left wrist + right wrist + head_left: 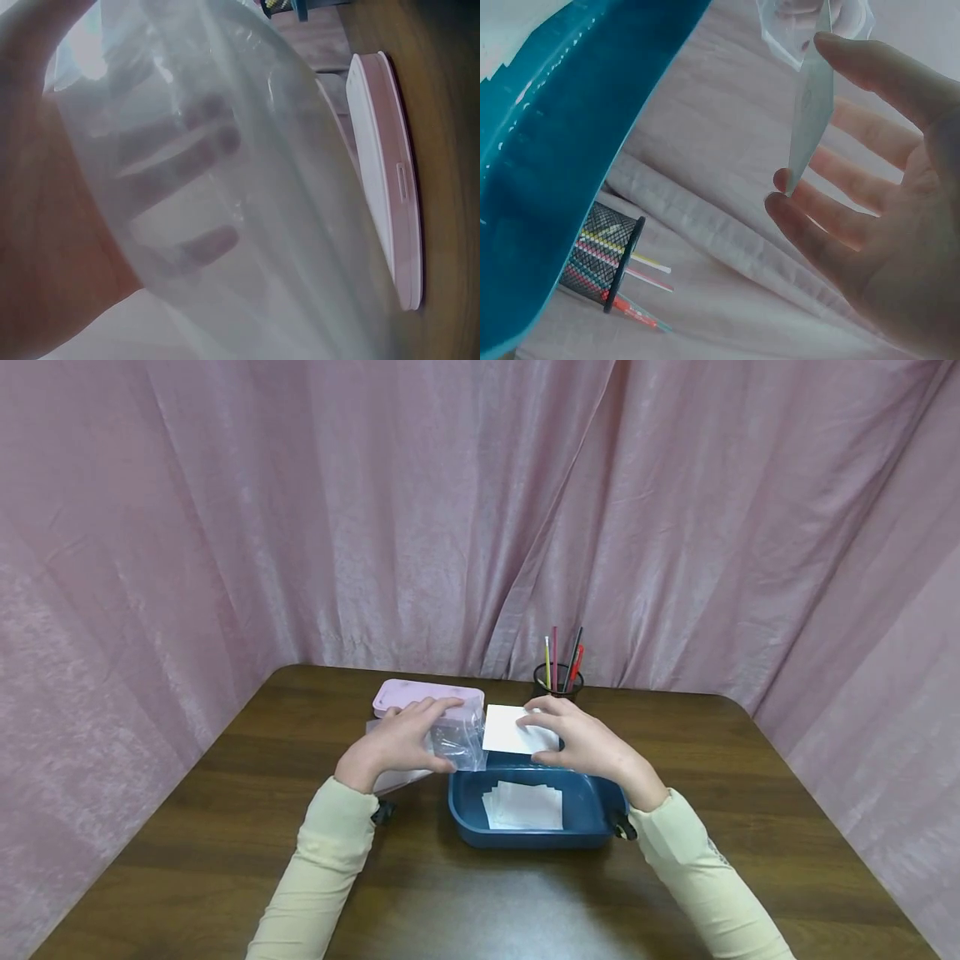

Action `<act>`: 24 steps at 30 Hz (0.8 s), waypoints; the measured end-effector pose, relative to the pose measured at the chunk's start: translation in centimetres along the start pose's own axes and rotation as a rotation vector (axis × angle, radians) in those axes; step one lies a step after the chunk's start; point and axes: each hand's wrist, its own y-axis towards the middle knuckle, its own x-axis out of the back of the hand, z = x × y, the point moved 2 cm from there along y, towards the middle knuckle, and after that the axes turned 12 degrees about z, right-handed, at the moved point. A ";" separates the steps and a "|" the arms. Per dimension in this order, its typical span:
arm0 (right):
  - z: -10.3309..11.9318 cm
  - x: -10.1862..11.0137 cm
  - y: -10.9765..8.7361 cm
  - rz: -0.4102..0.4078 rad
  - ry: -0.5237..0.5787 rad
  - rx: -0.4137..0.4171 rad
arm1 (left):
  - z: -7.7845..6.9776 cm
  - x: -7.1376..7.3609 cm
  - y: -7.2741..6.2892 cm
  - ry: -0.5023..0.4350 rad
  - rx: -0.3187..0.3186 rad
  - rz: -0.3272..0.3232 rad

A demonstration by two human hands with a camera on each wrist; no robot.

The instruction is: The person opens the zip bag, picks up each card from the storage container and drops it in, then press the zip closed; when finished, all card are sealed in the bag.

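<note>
My left hand (397, 742) holds a clear plastic zip bag (462, 739) between thumb and fingers, over the left end of a blue tray (592, 810). In the left wrist view the see-through bag (277, 202) lies in front of several fingertips, which show through it. With thumb and fingertips, my right hand (592, 742) grips a small white paper card (504, 731) by its edges, above the tray's far side. The right wrist view shows that card (812, 112) nearly edge-on, close to the bag. Inside the tray rests a loose stack of white cards (528, 807).
Behind my left hand lies a pink case (427, 690). A black mesh pen cup (561, 685) with several pencils and pens stands beyond the tray. Under my left hand is a white flat item (397, 779), partly hidden. Pink curtains (390, 527) hang behind the wooden table (697, 752).
</note>
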 end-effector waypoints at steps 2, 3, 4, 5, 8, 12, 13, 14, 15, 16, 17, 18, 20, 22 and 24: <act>0.2 0.0 0.1 -0.005 0.008 0.005 | 0.0 0.0 0.1 -0.012 0.003 0.002; 0.3 -0.1 0.1 -0.006 0.010 0.008 | 0.0 -0.1 0.2 -0.016 0.005 0.004; 0.3 -0.2 0.2 -0.005 0.013 0.010 | 0.0 -0.1 0.2 -0.017 0.004 0.003; 0.3 -0.2 0.3 -0.005 0.014 0.012 | 0.0 -0.2 0.3 -0.018 0.004 0.004; 0.4 -0.5 0.6 -0.009 0.012 0.029 | 0.0 -0.3 0.5 -0.019 0.002 0.006; 0.6 -0.8 1.0 -0.030 0.012 0.071 | -0.2 -0.4 0.6 -0.028 0.000 0.012; 0.7 -0.9 1.1 -0.039 0.010 0.091 | -0.2 -0.4 0.6 -0.029 -0.006 0.011; 0.7 -1.0 1.3 -0.043 0.015 0.103 | -0.3 -0.4 0.6 -0.027 -0.012 0.009; 0.8 -1.1 1.4 -0.046 0.016 0.114 | -0.4 -0.4 0.6 -0.028 -0.020 0.008; 0.9 -1.1 1.5 -0.051 0.015 0.126 | -0.5 -0.5 0.6 -0.027 -0.027 0.007; 1.0 -1.2 1.6 -0.054 0.016 0.138 | -0.6 -0.5 0.6 -0.025 -0.035 0.005; 1.0 -1.2 1.7 -0.056 0.019 0.147 | -0.6 -0.6 0.6 -0.023 -0.044 0.005; 1.2 -1.2 1.8 -0.055 0.019 0.157 | -0.9 -0.7 0.7 -0.021 -0.056 0.012; 1.4 -1.3 1.8 -0.056 0.011 0.171 | -1.1 -0.7 0.8 -0.020 -0.065 0.019; 1.5 -1.4 1.9 -0.050 0.005 0.182 | -1.3 -0.8 0.8 -0.013 -0.072 0.024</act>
